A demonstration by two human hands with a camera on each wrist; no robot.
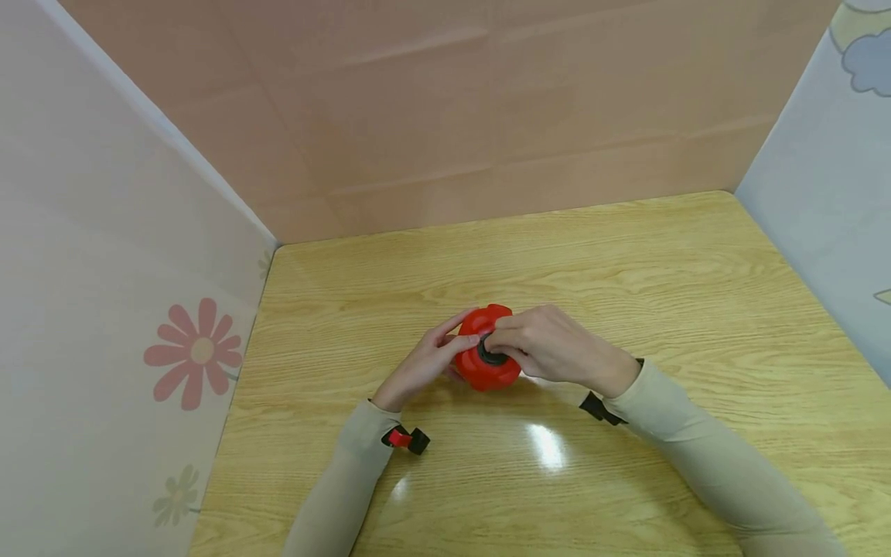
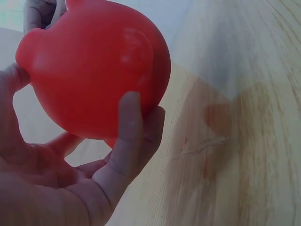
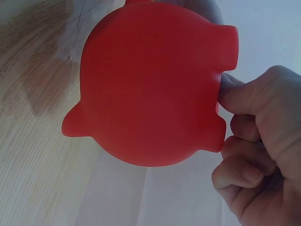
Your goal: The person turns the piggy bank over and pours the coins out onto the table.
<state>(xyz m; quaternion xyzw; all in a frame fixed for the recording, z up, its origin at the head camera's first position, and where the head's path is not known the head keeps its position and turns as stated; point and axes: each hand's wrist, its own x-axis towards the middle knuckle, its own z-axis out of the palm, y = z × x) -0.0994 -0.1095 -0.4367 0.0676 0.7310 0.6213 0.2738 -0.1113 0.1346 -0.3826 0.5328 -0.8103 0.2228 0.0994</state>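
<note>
A glossy red piggy bank with stubby feet is held over the wooden table, its underside turned up towards me. My left hand grips it from the left, thumb on the underside and fingers round the body; the left wrist view shows the fingers curled against the red piggy bank. A round dark stopper sits in the underside. The right hand has its fingertips at this stopper, pinching there between the feet. In the right wrist view the body of the piggy bank hides the stopper and those fingertips.
The light wood table runs back to a brownish-pink panel. White panels with printed flowers and clouds stand at the left and right. Each wrist wears a black strap; the left strap has a red part.
</note>
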